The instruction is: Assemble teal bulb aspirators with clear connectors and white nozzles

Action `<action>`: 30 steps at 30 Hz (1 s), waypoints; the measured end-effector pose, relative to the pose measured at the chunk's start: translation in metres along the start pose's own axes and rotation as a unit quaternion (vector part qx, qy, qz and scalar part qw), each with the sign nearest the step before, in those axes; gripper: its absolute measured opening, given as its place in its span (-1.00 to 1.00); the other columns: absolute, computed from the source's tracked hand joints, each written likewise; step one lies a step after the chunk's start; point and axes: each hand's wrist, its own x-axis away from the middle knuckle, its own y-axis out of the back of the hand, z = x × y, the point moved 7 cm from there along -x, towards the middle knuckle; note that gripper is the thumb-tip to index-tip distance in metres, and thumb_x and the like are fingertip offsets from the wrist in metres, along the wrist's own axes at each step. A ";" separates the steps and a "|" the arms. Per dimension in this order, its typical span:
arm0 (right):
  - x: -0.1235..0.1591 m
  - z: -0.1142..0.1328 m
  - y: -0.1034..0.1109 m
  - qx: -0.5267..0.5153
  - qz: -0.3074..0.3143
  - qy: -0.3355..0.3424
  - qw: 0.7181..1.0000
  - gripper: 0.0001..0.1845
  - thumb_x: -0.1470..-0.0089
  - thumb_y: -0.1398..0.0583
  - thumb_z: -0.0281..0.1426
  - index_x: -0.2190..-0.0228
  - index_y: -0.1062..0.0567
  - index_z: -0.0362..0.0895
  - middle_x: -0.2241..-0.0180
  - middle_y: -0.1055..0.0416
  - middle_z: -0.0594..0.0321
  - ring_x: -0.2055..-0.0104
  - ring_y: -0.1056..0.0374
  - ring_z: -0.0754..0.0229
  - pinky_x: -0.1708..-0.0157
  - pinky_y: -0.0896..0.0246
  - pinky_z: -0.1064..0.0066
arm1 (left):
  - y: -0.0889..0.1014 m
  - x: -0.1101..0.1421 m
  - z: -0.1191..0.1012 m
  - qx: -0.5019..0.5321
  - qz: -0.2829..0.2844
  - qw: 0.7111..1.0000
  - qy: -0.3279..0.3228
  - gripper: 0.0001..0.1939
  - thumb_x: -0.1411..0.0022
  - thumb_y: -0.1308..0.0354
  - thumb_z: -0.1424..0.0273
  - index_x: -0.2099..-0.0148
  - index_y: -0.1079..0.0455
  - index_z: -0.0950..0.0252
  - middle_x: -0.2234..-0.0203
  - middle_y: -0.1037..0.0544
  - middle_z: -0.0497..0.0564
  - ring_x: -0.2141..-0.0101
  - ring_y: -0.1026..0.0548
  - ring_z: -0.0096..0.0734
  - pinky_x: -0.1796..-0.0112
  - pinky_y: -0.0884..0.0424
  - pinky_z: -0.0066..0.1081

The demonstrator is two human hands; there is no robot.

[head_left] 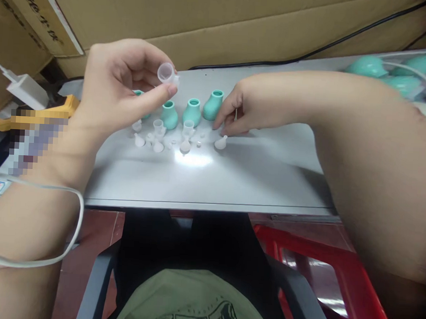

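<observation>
1. Left hand [131,81], toward 10 o'clock of the view: raised above the grey-white tabletop [211,185], thumb and fingers pinching a small translucent plastic cup with a side stub [165,73], round opening showing.
2. Right hand [239,111], toward 12 to 1 o'clock: lowered near the tabletop, thumb and index fingertips close together and bent; I cannot tell whether they grasp anything. The nearest of four teal, bulb-shaped, open-necked containers [213,105] is just beside the fingers, at their 10 to 11 o'clock.
3. The other three containers lie in a row toward 9 o'clock from that one; the farthest is partly hidden by the left hand.
4. Two more translucent cups [188,128] show clearly at the containers' 6 o'clock side, among white teardrop-shaped pieces [221,142] and tiny clear bits [198,144].
5. Toward 2 o'clock of the view sit more teal rounded pieces [368,66], partly behind the right arm.
</observation>
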 end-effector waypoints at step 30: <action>0.001 0.044 0.012 -0.308 -0.207 0.183 0.911 -0.57 -0.09 -0.83 -0.06 0.27 -0.81 0.08 0.33 -0.76 0.25 0.22 -0.75 -0.07 0.16 -0.74 0.14 | -0.010 0.003 0.006 0.099 0.065 0.932 0.344 -0.69 -0.40 -0.74 0.13 -0.02 -0.90 0.21 0.31 -0.81 0.07 0.33 -0.82 -0.13 0.30 -0.85 -0.13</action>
